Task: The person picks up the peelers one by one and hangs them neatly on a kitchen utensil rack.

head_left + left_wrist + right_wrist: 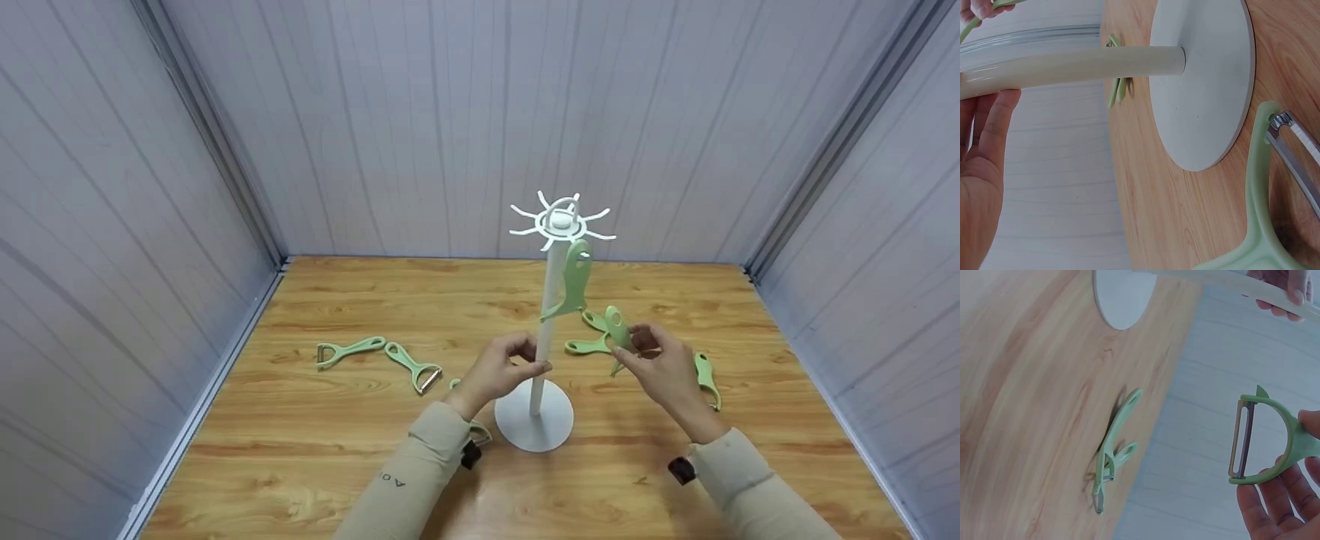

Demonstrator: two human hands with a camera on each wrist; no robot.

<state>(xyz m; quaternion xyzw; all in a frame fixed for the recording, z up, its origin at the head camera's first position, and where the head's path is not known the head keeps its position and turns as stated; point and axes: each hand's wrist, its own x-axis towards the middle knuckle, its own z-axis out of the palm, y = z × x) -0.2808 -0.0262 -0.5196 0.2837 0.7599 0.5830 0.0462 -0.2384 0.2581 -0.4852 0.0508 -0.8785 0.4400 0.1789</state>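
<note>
A white stand with a ring of hooks [561, 223] on top rises from a round base [555, 431]. My left hand [491, 375] holds its pole [1100, 63] partway up, thumb and fingers around it. On a front hook hangs a light green Y-shaped peeler [576, 281]. To the right of the pole, my right hand [664, 367] pinches another green peeler [1297, 441] by its body below the blade end's curve. In the right wrist view its metal blade points away from the palm, above the table.
Two green peelers [589, 346] lie close together behind the right hand, and one more [703, 371] is beside the right wrist. Two peelers [356, 348] lie at the left. Another peeler [1258, 185] is partly hidden under the left forearm. Panel walls [465, 127] enclose the wooden table [315, 450].
</note>
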